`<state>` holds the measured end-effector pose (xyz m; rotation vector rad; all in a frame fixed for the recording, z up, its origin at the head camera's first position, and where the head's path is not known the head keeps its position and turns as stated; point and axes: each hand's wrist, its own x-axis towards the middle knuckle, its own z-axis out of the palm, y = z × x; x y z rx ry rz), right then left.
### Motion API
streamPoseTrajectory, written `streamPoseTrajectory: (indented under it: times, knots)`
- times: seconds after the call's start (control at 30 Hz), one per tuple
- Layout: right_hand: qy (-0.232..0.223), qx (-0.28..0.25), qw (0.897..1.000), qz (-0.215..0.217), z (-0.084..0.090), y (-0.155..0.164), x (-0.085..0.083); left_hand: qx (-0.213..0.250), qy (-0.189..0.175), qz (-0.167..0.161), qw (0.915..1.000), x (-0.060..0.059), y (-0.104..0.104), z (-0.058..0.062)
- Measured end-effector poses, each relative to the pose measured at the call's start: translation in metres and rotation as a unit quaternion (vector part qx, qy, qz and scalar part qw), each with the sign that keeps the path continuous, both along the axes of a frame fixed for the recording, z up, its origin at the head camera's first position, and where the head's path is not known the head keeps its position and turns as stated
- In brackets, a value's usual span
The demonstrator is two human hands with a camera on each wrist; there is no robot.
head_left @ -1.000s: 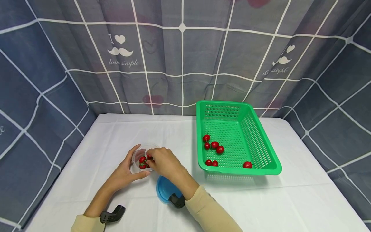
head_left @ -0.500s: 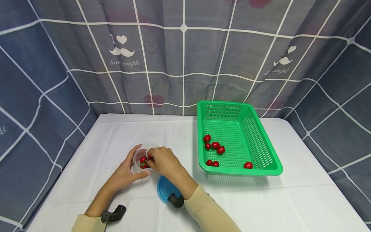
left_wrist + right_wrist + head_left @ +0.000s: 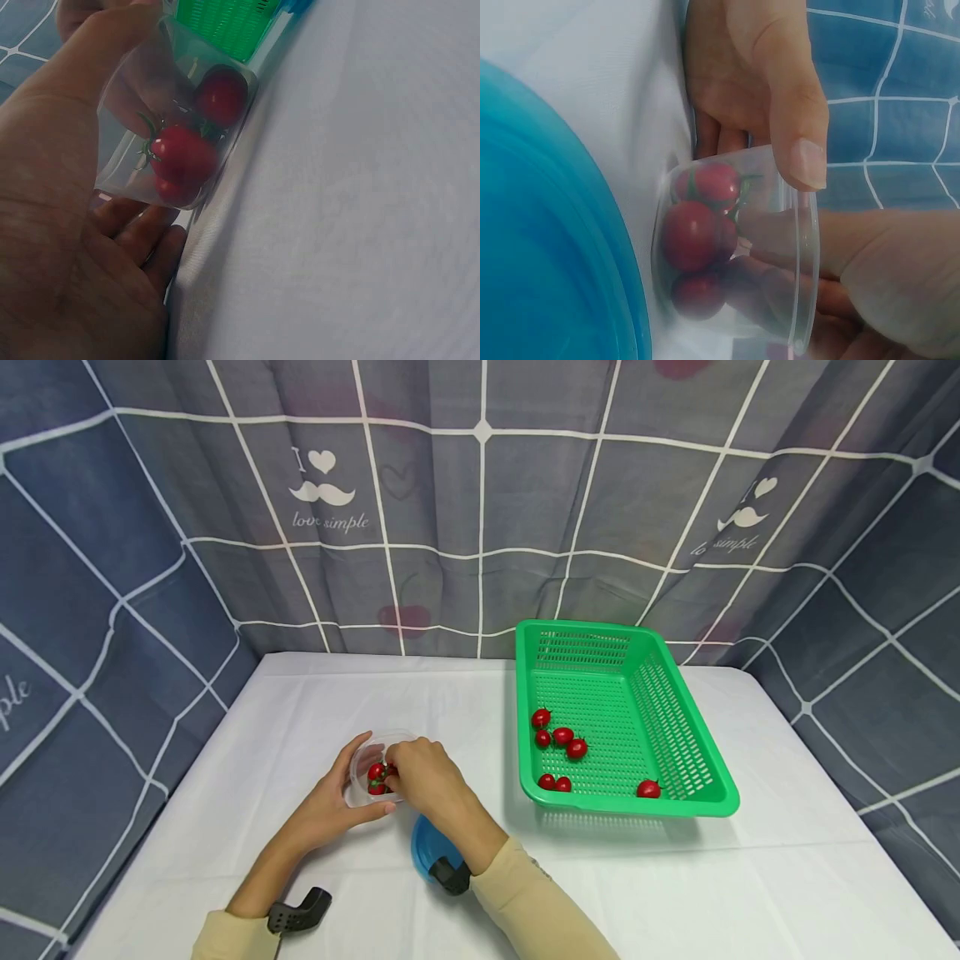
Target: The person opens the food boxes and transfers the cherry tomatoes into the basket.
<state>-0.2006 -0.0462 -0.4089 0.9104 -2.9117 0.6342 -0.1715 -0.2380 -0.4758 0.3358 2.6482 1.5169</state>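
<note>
My left hand [image 3: 324,810] holds a small clear plastic tub [image 3: 805,262] on the white cloth, thumb on the near side and fingers around the far side. Inside, several red cherry tomatoes [image 3: 184,155] with green stems show through the wall. My right hand [image 3: 433,779] reaches over the rim, its thumb and fingertips down in the tub, pinching a cherry tomato [image 3: 391,769] that they partly hide. Below the right wrist lies a round blue lid [image 3: 426,848], large at the left of the right wrist view.
A green perforated basket [image 3: 607,693] stands at the right, with several cherry tomatoes [image 3: 577,749] along its left side and one tomato [image 3: 648,789] at its front right. A grey checked curtain [image 3: 420,527] hangs behind and beside the table [image 3: 465,693].
Both hands keep their places at the tub, the right fingertips staying inside it. The whole head view has shifted slightly, with everything appearing a little farther right.
</note>
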Motion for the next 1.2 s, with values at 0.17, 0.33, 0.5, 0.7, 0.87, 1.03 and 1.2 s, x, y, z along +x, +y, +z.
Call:
streamPoseTrajectory:
  times: [0.17,0.33,0.5,0.7,0.87,1.03,1.2]
  knots:
    - [-0.008,0.012,1.0,-0.01,-0.0007,-0.0037,-0.0004,0.011,-0.002,-0.005,0.9999,-0.0004,0.0,0.0]
    - [-0.013,0.021,1.0,-0.006,0.0011,-0.005,-0.0017,0.006,0.001,-0.005,1.0,-0.0003,0.0005,0.0011]
    - [-0.012,0.034,0.999,0.003,0.0003,-0.0071,-0.0052,-0.002,0.003,-0.001,1.0,0.0,0.0007,0.0017]
    - [-0.026,0.023,0.999,-0.009,-0.0042,-0.0077,-0.0059,-0.009,0.0,0.004,1.0,0.0005,0.0005,0.0014]
    - [-0.034,-0.004,0.999,-0.006,-0.0065,-0.0064,-0.0059,-0.006,-0.004,0.002,1.0,0.0007,0.0003,0.0009]
    - [-0.029,0.001,1.0,0.001,-0.0051,-0.0056,-0.0063,-0.001,-0.002,0.0,1.0,0.0008,0.0002,0.0011]
    - [-0.009,0.026,1.0,0.01,-0.0048,-0.0056,-0.0077,0.002,-0.002,-0.001,1.0,0.0007,0.0007,0.0014]
